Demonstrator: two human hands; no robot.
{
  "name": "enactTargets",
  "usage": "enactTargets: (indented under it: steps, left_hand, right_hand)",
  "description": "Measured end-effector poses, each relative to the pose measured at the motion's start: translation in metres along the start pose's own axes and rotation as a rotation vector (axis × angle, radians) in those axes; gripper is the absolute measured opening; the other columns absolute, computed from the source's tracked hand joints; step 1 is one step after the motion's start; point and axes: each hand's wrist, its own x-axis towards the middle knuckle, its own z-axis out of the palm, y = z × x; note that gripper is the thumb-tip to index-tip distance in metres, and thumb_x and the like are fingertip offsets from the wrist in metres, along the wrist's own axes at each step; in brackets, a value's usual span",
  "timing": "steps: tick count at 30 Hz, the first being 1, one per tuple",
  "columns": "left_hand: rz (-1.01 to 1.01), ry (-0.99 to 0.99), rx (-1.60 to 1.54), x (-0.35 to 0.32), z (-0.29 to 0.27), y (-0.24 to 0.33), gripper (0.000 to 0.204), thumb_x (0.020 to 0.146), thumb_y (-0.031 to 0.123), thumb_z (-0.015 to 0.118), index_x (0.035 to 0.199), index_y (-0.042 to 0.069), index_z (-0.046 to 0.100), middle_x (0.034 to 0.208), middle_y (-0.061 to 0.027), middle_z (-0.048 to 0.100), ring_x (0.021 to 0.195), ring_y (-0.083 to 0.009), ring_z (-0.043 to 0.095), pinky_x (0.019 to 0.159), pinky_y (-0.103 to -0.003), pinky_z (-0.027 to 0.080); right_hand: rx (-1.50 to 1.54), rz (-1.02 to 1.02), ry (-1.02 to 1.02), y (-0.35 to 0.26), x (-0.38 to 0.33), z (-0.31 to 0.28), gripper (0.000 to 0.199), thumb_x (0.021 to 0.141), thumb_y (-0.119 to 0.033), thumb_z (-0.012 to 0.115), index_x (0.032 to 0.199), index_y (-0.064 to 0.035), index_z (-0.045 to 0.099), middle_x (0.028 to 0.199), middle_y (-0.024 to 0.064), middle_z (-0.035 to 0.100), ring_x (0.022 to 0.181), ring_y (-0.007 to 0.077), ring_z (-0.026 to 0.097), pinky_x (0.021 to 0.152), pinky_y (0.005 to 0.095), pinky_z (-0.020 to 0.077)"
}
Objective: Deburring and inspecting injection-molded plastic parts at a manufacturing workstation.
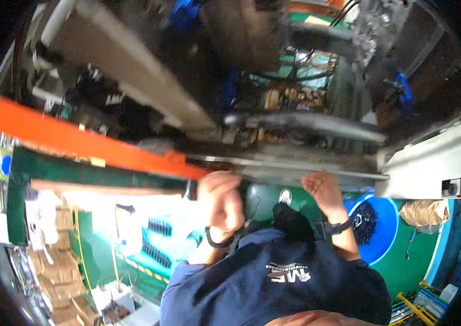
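Note:
My left hand (220, 202) is raised at the right end of a long orange bar (83, 144). Its fingers look bent, but motion smears them, and I cannot tell whether they grip the bar's end. My right hand (324, 193) is held up just in front of a metal rail (295, 167) along the machine's near edge. Its fingers are stretched out, with nothing visible in them. Beyond the rail lies the dark, blurred inside of a machine, with a thick grey metal bar (306, 126) across its opening. Both wrists wear dark bands.
A blue tub (385, 214) with dark small pieces stands on the green floor to the right, beside a brown paper sack (425, 212). A white machine panel (428, 163) is at the right. Brown cartons (56, 266) and a table with black parts (158, 227) are at the left.

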Motion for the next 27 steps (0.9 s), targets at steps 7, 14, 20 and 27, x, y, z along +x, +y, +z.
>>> enactTargets:
  steps: [7, 14, 20, 27]
  left_hand:
    - [-0.654, 0.145, 0.334, -0.090, -0.074, -0.036, 0.031, 0.097, 0.014, 0.051, 0.123, -0.002, 0.048, 0.124, -0.0185, 0.054, 0.106, -0.0277, 0.055, 0.093, -0.038, 0.042]
    - [-0.762, -0.069, -0.046, -0.090, -0.059, -0.025, 0.037, 0.096, 0.030, 0.056, 0.116, -0.001, 0.047, 0.097, -0.0147, 0.057, 0.089, -0.0248, 0.054, 0.083, -0.037, 0.044]
    - [-0.654, -0.462, -0.184, -0.115, -0.025, -0.003, 0.051, 0.081, 0.026, 0.074, 0.114, 0.000, 0.046, 0.099, -0.0191, 0.061, 0.092, -0.0340, 0.063, 0.082, -0.040, 0.048]
    - [-0.261, -0.853, -0.464, -0.133, 0.096, 0.039, 0.032, 0.085, 0.008, 0.063, 0.111, -0.002, 0.048, 0.098, -0.0257, 0.059, 0.092, -0.0444, 0.059, 0.078, -0.046, 0.049]
  right_hand:
    - [-0.061, 0.148, -0.075, 0.070, -0.039, 0.023, 0.034, 0.098, -0.029, 0.049, 0.098, 0.0023, 0.063, 0.099, 0.0214, 0.069, 0.092, 0.0296, 0.067, 0.086, 0.0391, 0.0528]
    - [-0.108, 0.177, -0.072, 0.112, -0.094, 0.028, 0.029, 0.097, -0.026, 0.050, 0.094, -0.0002, 0.064, 0.095, 0.0173, 0.070, 0.088, 0.0271, 0.067, 0.082, 0.0368, 0.0531]
    - [0.013, 0.000, 0.070, 0.091, -0.123, -0.005, 0.021, 0.091, -0.022, 0.057, 0.090, -0.0015, 0.062, 0.092, 0.0155, 0.068, 0.085, 0.0249, 0.063, 0.081, 0.0349, 0.0498]
    - [0.179, -0.343, 0.310, 0.045, -0.168, -0.048, 0.018, 0.091, -0.019, 0.058, 0.091, -0.0019, 0.059, 0.089, 0.0132, 0.065, 0.083, 0.0224, 0.060, 0.078, 0.0321, 0.0503]
